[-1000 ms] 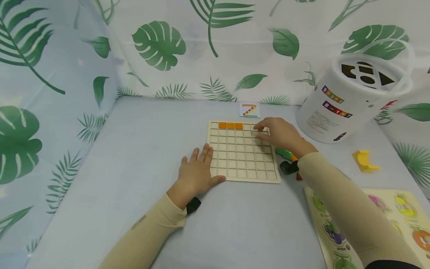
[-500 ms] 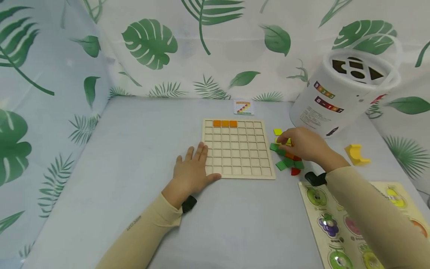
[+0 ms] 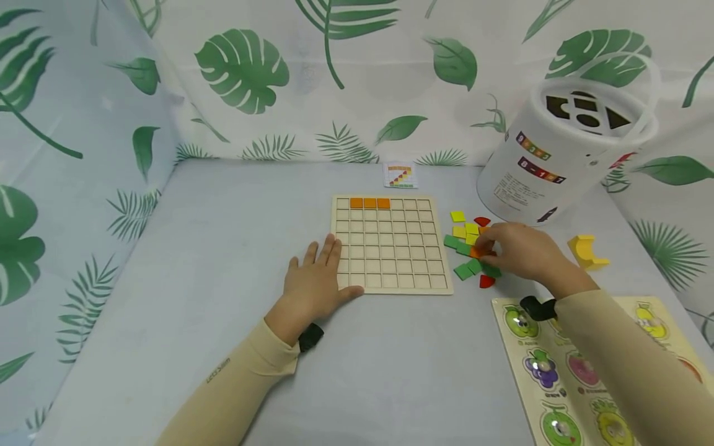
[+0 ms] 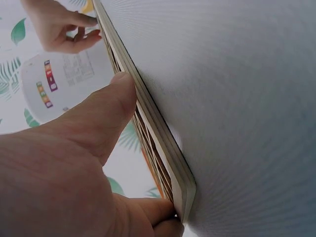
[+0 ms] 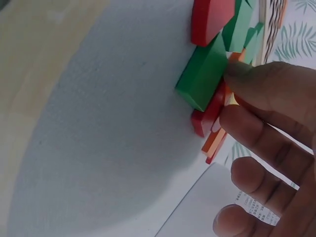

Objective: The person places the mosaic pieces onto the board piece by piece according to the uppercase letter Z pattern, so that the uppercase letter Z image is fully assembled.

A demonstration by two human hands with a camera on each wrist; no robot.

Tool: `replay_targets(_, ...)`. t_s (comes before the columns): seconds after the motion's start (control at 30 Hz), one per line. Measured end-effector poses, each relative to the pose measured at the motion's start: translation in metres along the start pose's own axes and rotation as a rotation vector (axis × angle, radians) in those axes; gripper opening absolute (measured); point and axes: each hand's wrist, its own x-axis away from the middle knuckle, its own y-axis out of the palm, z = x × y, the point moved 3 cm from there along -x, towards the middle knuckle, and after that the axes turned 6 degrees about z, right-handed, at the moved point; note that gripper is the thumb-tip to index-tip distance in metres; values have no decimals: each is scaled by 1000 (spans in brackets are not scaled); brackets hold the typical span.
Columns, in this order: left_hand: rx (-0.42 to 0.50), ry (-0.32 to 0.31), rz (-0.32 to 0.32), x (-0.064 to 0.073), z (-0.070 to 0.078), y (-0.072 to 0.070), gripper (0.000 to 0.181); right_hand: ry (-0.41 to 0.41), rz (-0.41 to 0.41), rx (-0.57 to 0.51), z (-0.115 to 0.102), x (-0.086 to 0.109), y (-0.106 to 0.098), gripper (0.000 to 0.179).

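A wooden grid board (image 3: 390,248) lies flat on the table, with several orange tiles (image 3: 370,203) in its top row. My left hand (image 3: 312,282) rests at the board's lower left, fingers straight along its left edge. In the left wrist view the thumb (image 4: 116,98) touches the board's edge. Over a pile of coloured tiles right of the board is my right hand (image 3: 519,251). In the right wrist view its thumb and index finger are apart, close to a green block (image 5: 202,74) and a red block (image 5: 210,113); I see nothing held between them.
A small pattern card (image 3: 400,175) lies behind the board. At the back right stands a white bucket (image 3: 535,161) with shaped holes in its lid. A yellow curved block (image 3: 586,253) is right of the pile. A fruit puzzle board (image 3: 515,362) lies at front right, partly under the right forearm.
My right hand has moved from the board's upper right to the tile pile at the right. My left hand stays at the board's edge. The head view has shifted slightly.
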Motion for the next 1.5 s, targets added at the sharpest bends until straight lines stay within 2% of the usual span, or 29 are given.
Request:
replay_targets(0.3,13,-7,-3,0,0,0,106,-3,34,68,-4,-1,3,36)
replay_targets(0.7,18,-17,-6,0,0,-2,105,20,23,49,-6,-7,4,33)
replay_targets(0.93,15,-11,-3,-1,-1,-1,106,-11,82,41,-14,-14,-4,30)
replay_targets(1.17,10,-10,-7,-2,-1,1,106,-56,149,22,-29,-31,-4,26)
replay_targets(1.5,2,-13,-6,-2,-3,1,106,-78,129,-69,-47,-67,-7,26)
